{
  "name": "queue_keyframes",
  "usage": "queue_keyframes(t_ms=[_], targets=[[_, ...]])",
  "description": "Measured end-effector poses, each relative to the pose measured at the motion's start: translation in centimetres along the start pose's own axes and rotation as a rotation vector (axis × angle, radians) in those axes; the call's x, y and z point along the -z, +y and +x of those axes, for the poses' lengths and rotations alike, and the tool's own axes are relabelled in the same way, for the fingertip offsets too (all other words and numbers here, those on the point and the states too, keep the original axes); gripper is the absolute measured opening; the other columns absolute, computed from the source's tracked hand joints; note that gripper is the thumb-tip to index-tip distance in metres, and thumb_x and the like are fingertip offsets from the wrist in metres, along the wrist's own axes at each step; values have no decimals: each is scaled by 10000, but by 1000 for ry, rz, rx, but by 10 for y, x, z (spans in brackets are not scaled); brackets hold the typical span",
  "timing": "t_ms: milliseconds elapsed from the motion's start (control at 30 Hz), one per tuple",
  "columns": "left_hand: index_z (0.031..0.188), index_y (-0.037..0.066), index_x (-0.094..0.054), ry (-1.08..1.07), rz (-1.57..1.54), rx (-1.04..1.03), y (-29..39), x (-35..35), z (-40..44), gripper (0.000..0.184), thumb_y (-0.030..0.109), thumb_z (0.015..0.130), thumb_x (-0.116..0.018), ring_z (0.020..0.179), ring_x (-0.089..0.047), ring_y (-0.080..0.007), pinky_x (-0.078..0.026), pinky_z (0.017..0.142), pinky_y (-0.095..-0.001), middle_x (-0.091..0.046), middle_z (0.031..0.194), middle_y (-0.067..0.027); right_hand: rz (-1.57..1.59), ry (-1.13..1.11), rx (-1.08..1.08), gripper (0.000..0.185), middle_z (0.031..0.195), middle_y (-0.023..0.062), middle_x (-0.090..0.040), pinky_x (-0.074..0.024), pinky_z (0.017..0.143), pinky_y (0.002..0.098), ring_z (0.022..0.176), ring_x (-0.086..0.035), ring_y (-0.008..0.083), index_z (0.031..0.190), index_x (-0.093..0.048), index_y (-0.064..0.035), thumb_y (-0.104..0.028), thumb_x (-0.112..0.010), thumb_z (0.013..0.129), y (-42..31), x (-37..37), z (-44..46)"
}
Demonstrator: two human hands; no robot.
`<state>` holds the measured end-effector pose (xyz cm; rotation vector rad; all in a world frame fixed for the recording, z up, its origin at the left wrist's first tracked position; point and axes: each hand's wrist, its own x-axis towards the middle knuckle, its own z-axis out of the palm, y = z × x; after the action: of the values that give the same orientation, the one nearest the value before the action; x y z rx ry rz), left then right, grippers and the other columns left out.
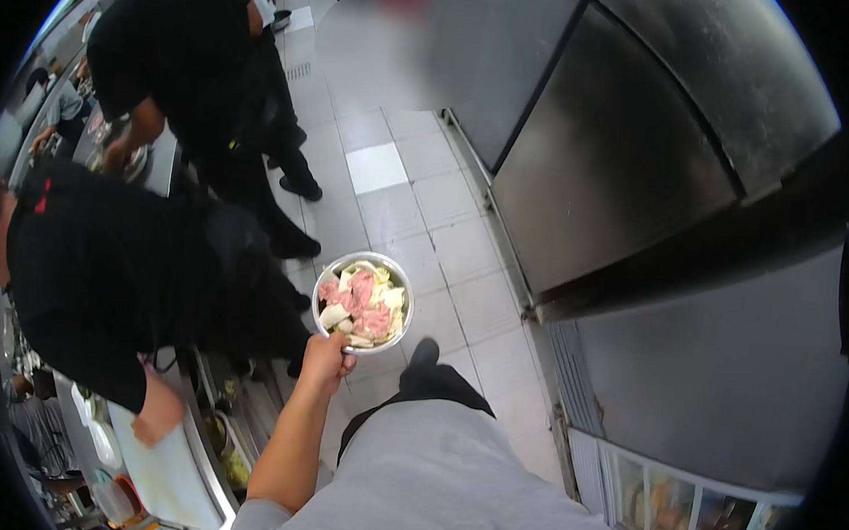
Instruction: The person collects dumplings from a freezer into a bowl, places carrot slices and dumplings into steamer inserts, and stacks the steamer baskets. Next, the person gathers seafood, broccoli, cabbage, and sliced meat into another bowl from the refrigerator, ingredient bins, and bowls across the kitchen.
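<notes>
My left hand (pixel 327 360) grips the near rim of a round metal bowl (pixel 406 327), its fingers closed around the edge. Inside the bowl lie pink slices of raw meat (pixel 362 295), along with pale yellow-green leaves that look like cabbage (pixel 392 298) and some whitish flat pieces (pixel 334 314). I carry the bowl in front of me at about waist height, over the tiled floor. My right hand is out of the picture.
Two people in black shirts (pixel 112 261) stand on the left at a metal counter with a white cutting board (pixel 165 467). Steel cabinets (pixel 619 160) line the right side. The tiled floor (pixel 377 168) runs ahead between them. A blurred patch hides part of the far aisle.
</notes>
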<state>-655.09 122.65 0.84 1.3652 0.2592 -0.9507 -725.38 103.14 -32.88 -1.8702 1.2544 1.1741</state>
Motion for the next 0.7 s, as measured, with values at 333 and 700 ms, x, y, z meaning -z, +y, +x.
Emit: queue_keyframes(t_ms=[333,700], targets=[[923,-9,-574,122,-263,-70,137,29,138,100,70,937,-515,441,-485,-123,-301,366,-279,-581,663,-77,6,2154,833,577,1674,264,-374,-404,1213,504,1488,-457,456,1524,-565,-68,-91,-751,978,-439,696,-258],[1012,-30,-565,294,-386,-149,314,69,380,136,59,917,-527,445,-487,-141,-311,368,-286,-581,691,-96,-586,2310,-172,600,1754,89,-352,-364,1173,649,1562,-382,406,1599,-531,-348,-459,-665,1025,-628,921,-163]])
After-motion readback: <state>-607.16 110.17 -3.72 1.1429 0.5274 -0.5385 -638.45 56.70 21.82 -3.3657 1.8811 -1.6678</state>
